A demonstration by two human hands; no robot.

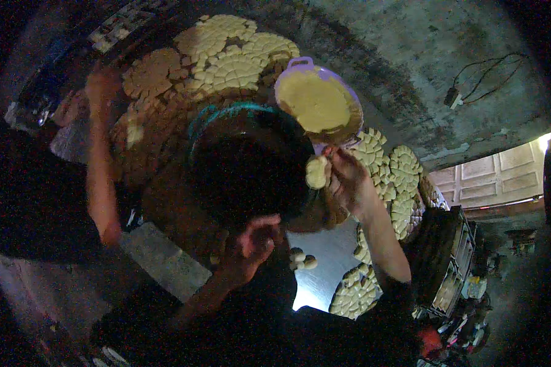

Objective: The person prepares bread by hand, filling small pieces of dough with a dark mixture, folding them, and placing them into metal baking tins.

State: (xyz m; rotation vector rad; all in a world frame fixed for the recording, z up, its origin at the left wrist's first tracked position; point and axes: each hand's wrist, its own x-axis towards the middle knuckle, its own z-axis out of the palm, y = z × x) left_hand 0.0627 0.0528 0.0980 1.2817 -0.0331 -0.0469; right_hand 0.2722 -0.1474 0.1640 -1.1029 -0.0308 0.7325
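Most of the surface [324, 257] already carried flat dough rounds [226, 55]; the right hand [348, 177] pinched one more piece [316, 172] beside the bowl [318, 101], left hand [254, 241] loosely curled, empty

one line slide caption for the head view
Right hand pinches a pale oval dough piece beside a purple-rimmed basin of yellow batter; left hand hovers open below.

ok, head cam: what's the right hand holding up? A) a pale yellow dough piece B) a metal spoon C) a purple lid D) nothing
A: the right hand pinches a pale yellow dough piece at its fingertips, just below the purple bowl of yellow dough.
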